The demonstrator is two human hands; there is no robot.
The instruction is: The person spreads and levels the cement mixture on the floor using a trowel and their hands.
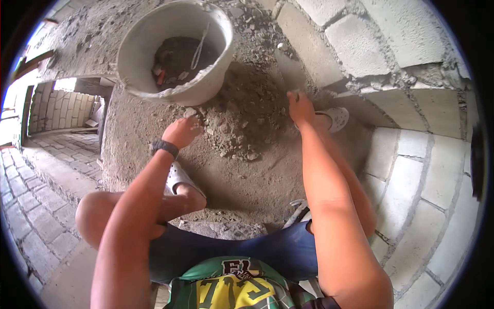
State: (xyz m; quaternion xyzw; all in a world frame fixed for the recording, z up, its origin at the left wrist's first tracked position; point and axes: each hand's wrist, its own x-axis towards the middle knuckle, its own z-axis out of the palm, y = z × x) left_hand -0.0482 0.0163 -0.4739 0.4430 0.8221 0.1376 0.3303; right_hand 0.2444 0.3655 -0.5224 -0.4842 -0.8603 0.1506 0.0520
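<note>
Rubble (239,129), grey, dusty and coarsely broken, lay heaped beside the bucket (206,90), between left hand (181,132) and right hand (301,109), both curled; whether either grasped anything could not be told.

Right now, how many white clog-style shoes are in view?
2: in the picture, one white shoe is below the left hand; the other white shoe is to the right of the right hand.

- I get white glare from the opening (14,121) at far left.
- The concrete-block wall (411,175) at right looks bright.
- Soft shadow dims the rubble (239,121) beside the bucket (208,85).
- Fisheye bends my edges; black fills the corners.
</note>
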